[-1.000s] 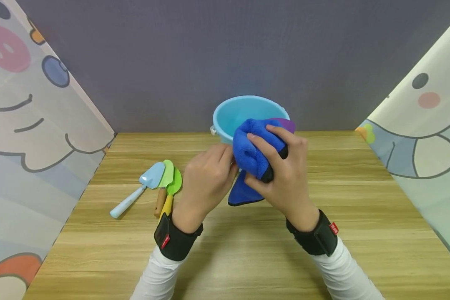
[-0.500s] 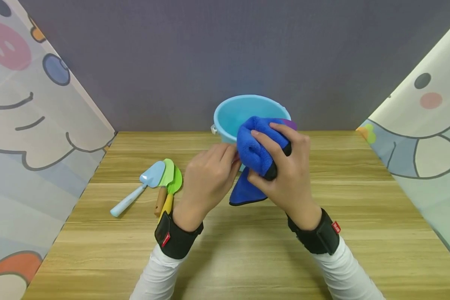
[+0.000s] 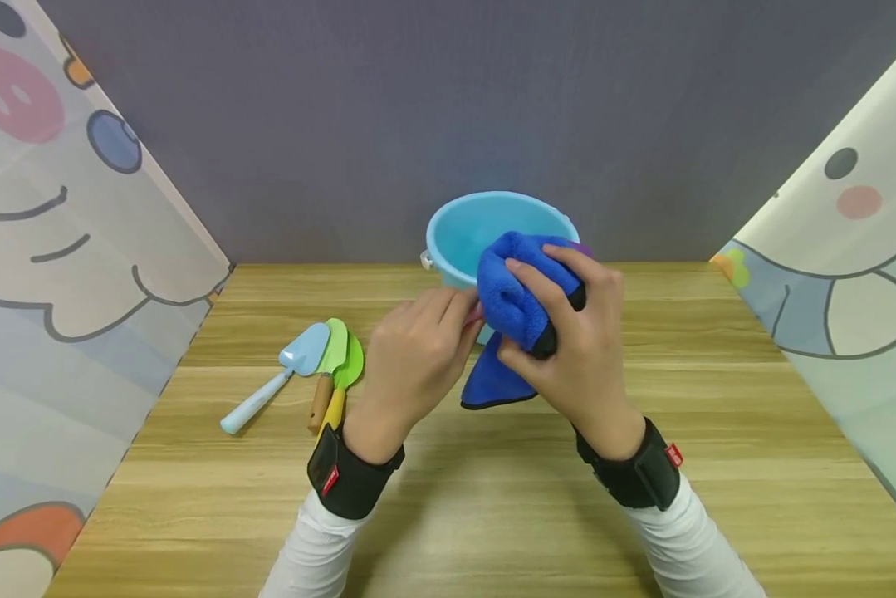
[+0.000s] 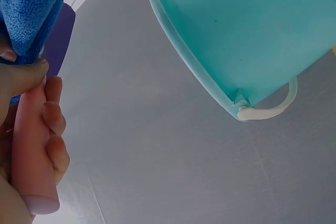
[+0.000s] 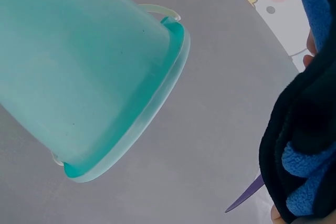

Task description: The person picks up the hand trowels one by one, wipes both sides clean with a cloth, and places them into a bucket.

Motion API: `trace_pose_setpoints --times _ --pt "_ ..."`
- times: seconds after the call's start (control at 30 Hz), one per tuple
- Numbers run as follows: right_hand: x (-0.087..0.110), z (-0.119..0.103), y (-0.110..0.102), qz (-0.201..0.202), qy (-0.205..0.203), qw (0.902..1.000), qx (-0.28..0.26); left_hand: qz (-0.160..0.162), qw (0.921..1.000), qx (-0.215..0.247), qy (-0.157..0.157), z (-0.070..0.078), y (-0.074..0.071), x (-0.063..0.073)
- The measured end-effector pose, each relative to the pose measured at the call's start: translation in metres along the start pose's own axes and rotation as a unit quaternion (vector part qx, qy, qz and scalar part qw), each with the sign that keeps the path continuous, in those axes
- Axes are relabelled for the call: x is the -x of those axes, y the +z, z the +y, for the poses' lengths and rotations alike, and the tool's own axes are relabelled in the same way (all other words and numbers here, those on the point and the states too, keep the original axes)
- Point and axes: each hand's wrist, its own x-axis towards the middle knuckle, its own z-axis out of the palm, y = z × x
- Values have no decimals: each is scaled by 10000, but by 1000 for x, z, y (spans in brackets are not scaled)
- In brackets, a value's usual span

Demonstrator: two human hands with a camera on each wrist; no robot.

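My left hand [image 3: 418,353] grips the pink handle [image 4: 34,145] of a toy trowel, its fingers curled round it in the left wrist view. Out past the cloth pokes the trowel's purple blade [image 4: 60,35], mostly covered; only a sliver shows in the head view. A fluffy blue towel [image 3: 511,291] with black edging is bunched over the blade, and my right hand [image 3: 578,357] holds it there. One corner of the towel hangs down below. Both hands are raised in front of the light blue bucket [image 3: 448,270].
Lying on the wooden table [image 3: 448,515] to the left are a light blue trowel [image 3: 283,374], a green one with a brown handle [image 3: 333,349] and a green one with a yellow handle [image 3: 350,361]. The bucket stands against the grey back panel [image 3: 343,124].
The right hand and towel have slid slightly right along the trowel. Less purple blade shows past them, and a bit of pink handle now appears between the hands. The left hand stays nearly still.
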Motion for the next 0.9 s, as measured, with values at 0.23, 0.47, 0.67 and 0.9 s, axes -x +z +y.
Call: trace_pose_setpoints --times 0.23,0.47,0.67,0.9 --pt "-1 1 -2 10 95 9999 -51 34 10000 38 25 0 -1 0" --pt "-3 3 -4 18 126 9999 -73 92 9999 57 26 0 -1 -1" --pt "-4 4 -5 -87 229 9996 -166 58 9999 105 13 0 -2 -1" --pt "-4 6 -6 -130 373 9988 -288 20 9999 114 20 0 -2 -1"
